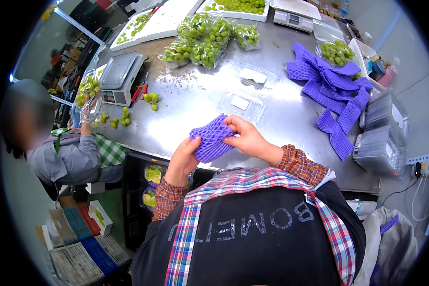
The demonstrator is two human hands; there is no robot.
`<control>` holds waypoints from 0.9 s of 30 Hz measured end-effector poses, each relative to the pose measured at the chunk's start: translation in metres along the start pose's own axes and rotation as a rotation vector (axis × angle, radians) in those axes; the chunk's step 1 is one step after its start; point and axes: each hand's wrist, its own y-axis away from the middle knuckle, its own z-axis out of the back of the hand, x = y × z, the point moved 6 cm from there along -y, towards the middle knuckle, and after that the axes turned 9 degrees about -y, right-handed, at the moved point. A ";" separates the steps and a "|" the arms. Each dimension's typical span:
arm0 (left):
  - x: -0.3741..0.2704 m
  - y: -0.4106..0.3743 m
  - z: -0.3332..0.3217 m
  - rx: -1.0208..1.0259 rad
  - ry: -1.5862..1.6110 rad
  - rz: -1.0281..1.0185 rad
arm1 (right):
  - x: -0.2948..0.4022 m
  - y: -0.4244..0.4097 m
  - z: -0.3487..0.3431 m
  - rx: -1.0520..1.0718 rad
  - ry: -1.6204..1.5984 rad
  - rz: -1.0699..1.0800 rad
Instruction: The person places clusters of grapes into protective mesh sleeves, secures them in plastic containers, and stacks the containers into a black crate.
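A purple foam net sleeve [211, 141] is stretched between my hands above the near edge of the metal table [186, 100]. My left hand [186, 155] grips its left side, the thumb pressing on the mesh. With thumb and fingers, my right hand [245, 137] pinches its upper right end. Whether anything sits inside the sleeve I cannot tell. Just beyond lies an open clear plastic clamshell box [243, 103] with white labels. To the right, several flattened purple foam sleeves [329, 85] lie in a loose heap.
Bagged green grapes [207, 39] stand at the back. A scale [119, 78], red-handled snips [140, 91] and loose grapes [151, 98] lie left, near a co-worker [75, 153] handling a grape bag. Stacked clear boxes [380, 143] line the right edge. Another scale [296, 18] is far right.
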 end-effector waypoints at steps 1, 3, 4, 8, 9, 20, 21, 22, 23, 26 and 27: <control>0.001 0.002 0.003 -0.021 0.055 0.010 | -0.002 -0.004 -0.004 0.024 0.030 -0.006; 0.004 0.003 0.016 -0.087 0.132 -0.053 | 0.000 -0.012 -0.008 0.029 0.091 0.039; 0.004 0.005 0.023 -0.119 0.140 -0.089 | -0.004 -0.017 -0.008 0.037 0.131 0.062; -0.015 0.016 0.045 -0.256 0.146 -0.252 | -0.006 -0.033 0.016 -0.177 0.281 0.328; -0.023 0.022 0.051 -0.281 0.131 -0.296 | 0.001 -0.031 0.021 -0.215 0.670 0.463; -0.023 0.016 0.050 -0.230 0.086 -0.284 | -0.021 0.020 0.108 0.117 1.389 0.087; -0.022 0.012 0.044 -0.208 0.105 -0.277 | -0.007 0.026 0.102 0.066 1.471 0.245; -0.022 0.009 0.037 -0.191 0.108 -0.252 | 0.010 0.031 0.093 0.016 1.546 0.410; -0.023 0.006 0.027 -0.157 0.118 -0.239 | 0.023 0.035 0.082 -0.009 1.495 0.500; -0.022 -0.008 -0.003 -0.055 0.104 -0.219 | 0.055 0.030 0.028 -0.025 1.101 0.610; -0.018 -0.014 -0.009 -0.076 0.075 -0.235 | 0.055 0.027 0.004 0.011 0.981 0.638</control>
